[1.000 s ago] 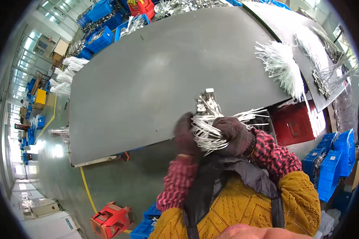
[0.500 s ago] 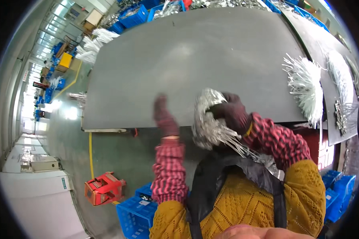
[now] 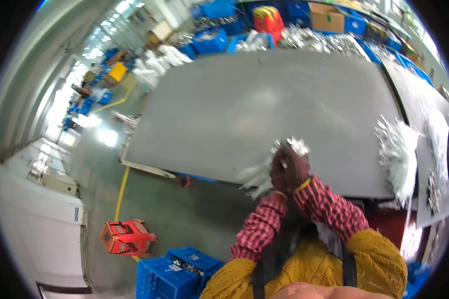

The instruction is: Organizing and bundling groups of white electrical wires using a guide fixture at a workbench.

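Both gloved hands close round one bundle of thin silvery-white strips [image 3: 257, 177] at the near edge of the grey table. My left hand [image 3: 278, 173] wraps the bundle from the left. Pressed against it, my right hand [image 3: 298, 167] grips from the right. Shiny metallic ends stick out above the fingers, while loose, blurred strands trail to the left. What exactly the strips are, I cannot make out. Dark maroon gloves cover both hands.
The grey tabletop [image 3: 209, 114] spreads ahead. At its right lies another bundle of white strips [image 3: 398, 154]. Blue crates [image 3: 210, 41] and a pile of silvery parts [image 3: 317, 41] line the far edge. A red stool [image 3: 127, 238] and blue crates [image 3: 167, 279] stand on the floor at lower left.
My left hand has come right and joined the right hand on the bundle. The bundle has turned, its strands now trailing left. The view has shifted, showing more beyond the table.
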A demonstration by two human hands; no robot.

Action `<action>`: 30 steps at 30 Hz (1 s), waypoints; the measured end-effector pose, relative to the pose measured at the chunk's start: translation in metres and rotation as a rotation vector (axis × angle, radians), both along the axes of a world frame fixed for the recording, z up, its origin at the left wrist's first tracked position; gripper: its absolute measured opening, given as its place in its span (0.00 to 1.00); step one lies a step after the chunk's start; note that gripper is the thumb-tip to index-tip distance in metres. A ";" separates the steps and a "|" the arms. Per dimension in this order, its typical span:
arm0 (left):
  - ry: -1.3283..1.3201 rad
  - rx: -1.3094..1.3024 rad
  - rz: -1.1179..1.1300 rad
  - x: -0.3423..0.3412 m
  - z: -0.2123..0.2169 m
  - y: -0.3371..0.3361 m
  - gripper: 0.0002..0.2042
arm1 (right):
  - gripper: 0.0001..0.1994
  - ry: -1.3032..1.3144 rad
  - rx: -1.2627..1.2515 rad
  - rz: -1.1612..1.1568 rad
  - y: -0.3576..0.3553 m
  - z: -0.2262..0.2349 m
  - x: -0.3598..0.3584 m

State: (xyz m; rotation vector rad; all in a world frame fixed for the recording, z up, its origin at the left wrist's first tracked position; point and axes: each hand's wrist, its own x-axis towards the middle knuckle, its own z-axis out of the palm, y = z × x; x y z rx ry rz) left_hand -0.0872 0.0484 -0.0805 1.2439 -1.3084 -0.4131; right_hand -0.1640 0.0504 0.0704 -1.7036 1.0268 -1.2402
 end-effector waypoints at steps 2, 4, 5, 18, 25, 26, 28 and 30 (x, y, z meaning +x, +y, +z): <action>0.177 0.041 0.025 -0.012 0.003 0.001 0.20 | 0.03 -0.112 -0.082 -0.083 -0.004 -0.040 0.002; 0.511 0.109 0.010 -0.005 0.010 -0.002 0.19 | 0.05 -0.382 0.148 -0.004 -0.006 -0.041 0.020; 0.649 0.066 -0.109 0.015 -0.021 -0.009 0.17 | 0.07 -0.204 -0.119 0.040 0.000 -0.038 0.024; 0.282 0.151 -0.001 0.025 -0.036 -0.030 0.20 | 0.26 0.307 -0.355 0.147 0.004 0.024 -0.074; 0.505 0.090 0.191 0.017 -0.014 -0.022 0.16 | 0.30 0.050 0.012 0.221 -0.047 -0.030 -0.010; 0.792 0.019 0.113 0.010 0.001 -0.011 0.13 | 0.29 0.075 0.038 0.160 -0.026 -0.019 -0.016; 0.732 -0.084 0.186 0.017 0.038 0.005 0.14 | 0.27 0.066 0.096 0.250 0.000 0.005 -0.029; 0.147 0.151 0.173 0.043 0.077 0.032 0.13 | 0.27 0.003 -0.042 0.478 0.004 -0.001 -0.046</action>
